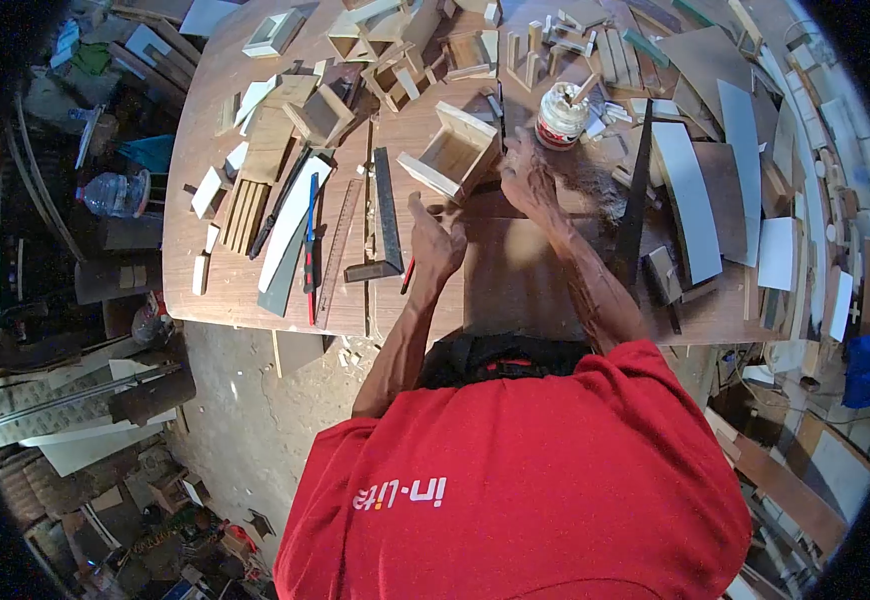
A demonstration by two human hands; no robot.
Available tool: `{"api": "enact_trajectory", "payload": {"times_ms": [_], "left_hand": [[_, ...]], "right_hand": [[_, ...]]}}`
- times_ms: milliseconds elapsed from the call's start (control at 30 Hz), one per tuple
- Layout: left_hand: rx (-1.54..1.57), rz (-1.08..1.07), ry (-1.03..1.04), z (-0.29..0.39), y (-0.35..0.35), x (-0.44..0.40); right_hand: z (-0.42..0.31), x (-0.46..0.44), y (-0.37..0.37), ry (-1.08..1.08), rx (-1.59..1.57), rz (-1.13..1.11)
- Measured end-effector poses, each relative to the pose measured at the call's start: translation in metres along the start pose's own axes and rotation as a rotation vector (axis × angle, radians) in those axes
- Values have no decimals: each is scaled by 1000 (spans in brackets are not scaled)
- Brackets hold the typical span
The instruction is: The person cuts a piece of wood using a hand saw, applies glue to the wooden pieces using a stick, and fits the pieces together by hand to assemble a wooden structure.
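A small open wooden box (452, 160) with pale edges sits tilted in front of me, its open side facing up. My left hand (439, 240) is at its near corner, with the fingers curled against the underside and partly hidden. Just right of the box is my right hand (528, 182), its fingers bent together; whether something small is between them I cannot make out. Beyond that hand stands a glass jar (561, 118) of whitish paste with a red label and a wooden stick (586, 88) in it.
Left of my left hand lie a dark try square (387, 215), a ruler (339, 250) and a red-and-blue cutter (310, 250). Several small wooden boxes (322, 115) fill the far side. A handsaw blade (635, 200) and a white curved panel (687, 200) lie at right.
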State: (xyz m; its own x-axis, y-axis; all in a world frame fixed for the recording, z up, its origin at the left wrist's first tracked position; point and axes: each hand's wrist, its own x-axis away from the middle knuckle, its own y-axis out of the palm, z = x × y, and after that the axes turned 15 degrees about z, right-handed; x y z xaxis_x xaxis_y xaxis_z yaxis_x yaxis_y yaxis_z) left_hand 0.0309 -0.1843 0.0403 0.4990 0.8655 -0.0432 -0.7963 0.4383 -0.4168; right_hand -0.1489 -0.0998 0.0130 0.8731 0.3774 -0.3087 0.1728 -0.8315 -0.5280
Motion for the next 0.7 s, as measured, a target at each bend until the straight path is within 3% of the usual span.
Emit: {"api": "enact_trajectory", "payload": {"times_ms": [33, 67, 133, 167, 200, 267, 300, 433, 533, 700], "left_hand": [[-380, 74, 306, 10, -7, -1], [-387, 66, 308, 21, -13, -5], [-645, 7, 621, 53, -28, -14], [-721, -27, 699, 55, -29, -21], [-724, -37, 704, 53, -29, -31], [-778, -265, 726, 48, -28, -52], [-742, -274, 761, 42, -26, -61], [-676, -383, 867, 33, -20, -85], [-738, -524, 804, 47, -18, -88], [-608, -570, 772, 26, -11, -96]], "right_hand": [[-6, 4, -1, 23, -29, 72], [-10, 11, -5, 33, -32, 74], [-35, 20, -29, 310, -13, -180], [-13, 34, -11, 265, -105, -116], [-7, 42, -8, 274, -107, -112], [-6, 55, -8, 301, -208, -324], [-31, 51, -15, 844, -463, -352], [-37, 57, -11, 831, -550, -500], [-36, 62, 7, 801, -457, -465], [-29, 72, 25, 900, -570, -436]]}}
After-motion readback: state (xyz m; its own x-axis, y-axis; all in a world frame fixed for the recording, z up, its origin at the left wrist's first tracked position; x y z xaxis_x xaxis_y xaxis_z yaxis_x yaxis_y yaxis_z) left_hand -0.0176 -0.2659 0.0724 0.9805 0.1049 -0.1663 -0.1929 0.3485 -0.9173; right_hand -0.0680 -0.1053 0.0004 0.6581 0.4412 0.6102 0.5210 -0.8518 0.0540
